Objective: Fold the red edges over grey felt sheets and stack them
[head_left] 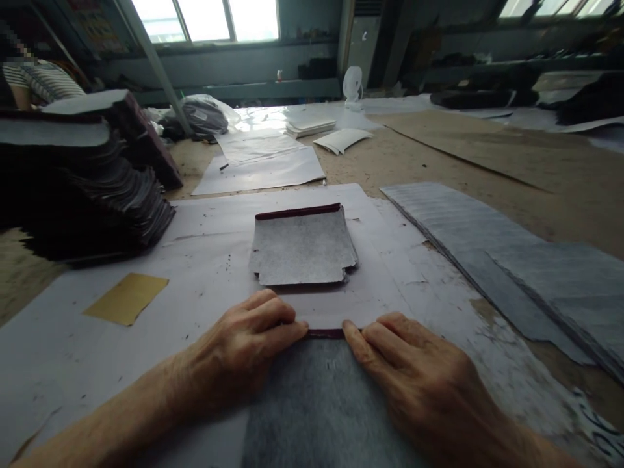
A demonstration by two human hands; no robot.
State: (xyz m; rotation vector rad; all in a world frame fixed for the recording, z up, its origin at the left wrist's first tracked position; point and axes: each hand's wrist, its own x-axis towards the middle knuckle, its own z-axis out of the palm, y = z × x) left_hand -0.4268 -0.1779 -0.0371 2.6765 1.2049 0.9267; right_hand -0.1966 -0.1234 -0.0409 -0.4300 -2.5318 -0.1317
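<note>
A grey fabric piece (324, 403) with a dark maroon strip folded along its far edge lies in front of me. My left hand (248, 338) is closed at the left end of that folded edge, thumb and finger pressed on it. At the right end, my right hand (414, 370) pinches the same edge, its fingers bunched together. Between the two hands a short length of maroon fold shows. Just beyond them sits a small stack of similar grey pieces (305, 250), their maroon fold at the far side and the near corners notched. My hands cover both sides of the piece I hold.
White paper (205, 260) covers the work table. A tan card (127, 299) lies at left, before a tall dark stack of sheets (97, 188). Layered grey sheets (468, 227) spread at right. Farther back are white papers (263, 169), a small fan (352, 88) and a person (46, 81).
</note>
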